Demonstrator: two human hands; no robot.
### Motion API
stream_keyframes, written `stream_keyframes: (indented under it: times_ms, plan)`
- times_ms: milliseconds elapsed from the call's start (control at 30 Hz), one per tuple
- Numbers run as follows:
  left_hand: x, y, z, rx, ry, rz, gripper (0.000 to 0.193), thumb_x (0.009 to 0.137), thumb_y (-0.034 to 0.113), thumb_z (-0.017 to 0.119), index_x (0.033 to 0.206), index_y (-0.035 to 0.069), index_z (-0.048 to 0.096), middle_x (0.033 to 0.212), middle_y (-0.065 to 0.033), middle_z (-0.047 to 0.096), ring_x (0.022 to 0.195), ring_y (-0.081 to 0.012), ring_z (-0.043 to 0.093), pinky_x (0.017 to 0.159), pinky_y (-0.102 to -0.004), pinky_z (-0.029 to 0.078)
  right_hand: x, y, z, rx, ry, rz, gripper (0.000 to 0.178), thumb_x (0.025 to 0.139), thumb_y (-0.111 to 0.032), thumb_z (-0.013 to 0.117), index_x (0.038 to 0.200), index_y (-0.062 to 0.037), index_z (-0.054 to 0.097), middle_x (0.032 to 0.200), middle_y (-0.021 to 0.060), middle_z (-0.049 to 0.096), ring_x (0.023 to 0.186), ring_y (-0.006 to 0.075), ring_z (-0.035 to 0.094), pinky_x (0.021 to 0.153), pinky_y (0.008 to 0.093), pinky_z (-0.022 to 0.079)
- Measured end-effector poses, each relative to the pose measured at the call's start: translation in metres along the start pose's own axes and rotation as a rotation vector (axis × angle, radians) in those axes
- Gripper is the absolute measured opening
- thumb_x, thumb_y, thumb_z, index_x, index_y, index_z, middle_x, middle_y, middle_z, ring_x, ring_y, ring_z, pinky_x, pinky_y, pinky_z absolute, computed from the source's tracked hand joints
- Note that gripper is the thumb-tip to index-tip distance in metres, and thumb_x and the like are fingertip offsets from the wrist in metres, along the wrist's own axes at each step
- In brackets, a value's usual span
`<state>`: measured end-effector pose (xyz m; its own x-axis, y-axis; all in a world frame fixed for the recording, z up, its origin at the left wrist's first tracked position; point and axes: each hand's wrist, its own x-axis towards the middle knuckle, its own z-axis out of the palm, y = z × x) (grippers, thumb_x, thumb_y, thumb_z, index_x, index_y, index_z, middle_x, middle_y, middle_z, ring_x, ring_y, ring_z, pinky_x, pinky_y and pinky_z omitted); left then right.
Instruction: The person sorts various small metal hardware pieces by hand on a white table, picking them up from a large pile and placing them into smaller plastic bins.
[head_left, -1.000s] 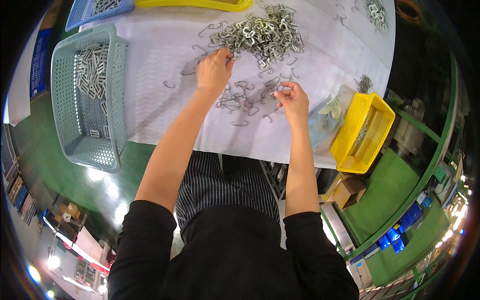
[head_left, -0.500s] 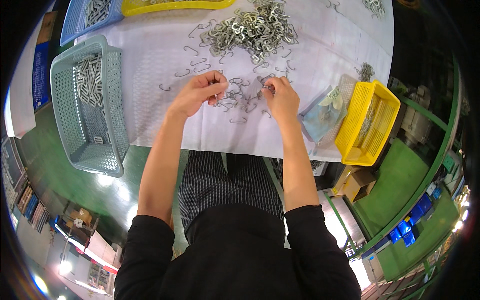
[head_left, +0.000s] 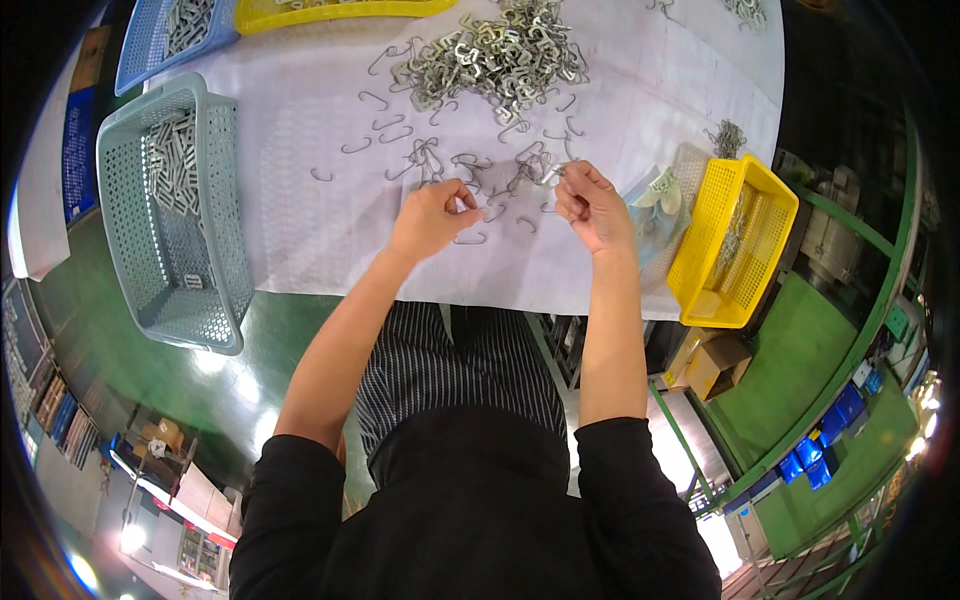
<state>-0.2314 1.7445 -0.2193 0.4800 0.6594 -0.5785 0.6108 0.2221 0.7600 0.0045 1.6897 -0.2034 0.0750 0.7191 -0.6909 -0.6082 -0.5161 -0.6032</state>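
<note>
Above the near middle of the white-covered table (head_left: 320, 240), my left hand (head_left: 432, 217) is closed, its thumb and fingertips drawn together; what they hold, if anything, I cannot make out. Thin wire hooks (head_left: 472, 165) lie loose just beyond it and between my hands. My right hand (head_left: 597, 207) pinches a small shiny metal piece (head_left: 552, 174) between thumb and fingers, at the right side of those hooks. Farther back is a big heap of bent metal clips (head_left: 495, 60), with more single hooks (head_left: 388, 122) scattered to its left and front.
A grey-green basket (head_left: 225, 200) with metal pieces stands at the left. Blue (head_left: 150, 62) and yellow trays (head_left: 350, 14) sit at the far left. To the right are a bluish plastic bag (head_left: 650, 222), a yellow basket (head_left: 690, 270) and a small wire bundle (head_left: 728, 138).
Both hands have shifted right and slightly nearer to me. Between thumb and fingers of the right hand, a shiny piece now shows. More hooks are uncovered where the left hand was.
</note>
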Motion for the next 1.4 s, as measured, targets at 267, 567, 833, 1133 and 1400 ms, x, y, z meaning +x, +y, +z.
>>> stream_keyframes:
  times_ms: [267, 567, 833, 1133, 1400]
  plan:
    - [0.011, 0.014, -0.037, -0.521, -0.026, -0.16, 0.014, 0.079, 0.018, 0.067, 0.082, 0.007, 0.058, 0.06, 0.0074, 0.045, 0.049, -0.0015, 0.033, 0.045, -0.0194, 0.022, 0.004, 0.013, 0.02, -0.355, 0.288, -0.112, 0.015, 0.075, -0.016, 0.073, 0.078, -0.0035, 0.065, 0.056, -0.008, 0.042, 0.048, 0.0025, 0.029, 0.045, 0.0201, 0.021]
    - [0.012, -0.013, -0.041, -0.72, -0.168, -0.252, 0.013, 0.083, 0.019, 0.062, 0.085, 0.007, 0.057, 0.068, 0.0037, 0.051, 0.061, -0.0048, 0.047, 0.05, -0.0202, 0.033, 0.004, 0.009, 0.021, -0.37, 0.233, 0.007, 0.016, 0.073, -0.016, 0.075, 0.077, -0.0042, 0.066, 0.057, -0.0076, 0.044, 0.046, 0.002, 0.03, 0.042, 0.02, 0.021]
    - [0.005, 0.009, -0.026, -0.937, -0.21, -0.19, 0.015, 0.089, 0.021, 0.055, 0.089, 0.006, 0.058, 0.082, -0.0028, 0.059, 0.079, -0.0137, 0.058, 0.062, -0.0269, 0.044, 0.002, 0.002, 0.037, -0.218, 0.254, 0.018, 0.013, 0.076, -0.014, 0.072, 0.079, -0.0041, 0.065, 0.056, -0.0077, 0.043, 0.044, 0.0017, 0.029, 0.041, 0.0201, 0.02]
    - [0.005, 0.041, -0.012, -0.943, -0.16, -0.222, 0.019, 0.09, 0.025, 0.056, 0.088, 0.006, 0.059, 0.076, 0.0, 0.058, 0.065, -0.0087, 0.056, 0.052, -0.0219, 0.042, -0.004, 0.0, 0.055, -0.126, 0.175, 0.044, 0.012, 0.077, -0.013, 0.072, 0.08, -0.0041, 0.065, 0.056, -0.0083, 0.042, 0.045, 0.0015, 0.029, 0.042, 0.0196, 0.022]
    - [0.012, 0.039, -0.018, -0.858, -0.255, -0.16, 0.017, 0.087, 0.022, 0.062, 0.087, 0.005, 0.06, 0.072, 0.0013, 0.056, 0.06, -0.0061, 0.052, 0.049, -0.0201, 0.039, -0.002, 0.007, 0.066, -0.281, 0.105, -0.165, 0.022, 0.085, -0.018, 0.061, 0.102, -0.005, 0.063, 0.085, -0.0031, 0.058, 0.073, 0.0051, 0.051, 0.061, 0.0203, 0.038]
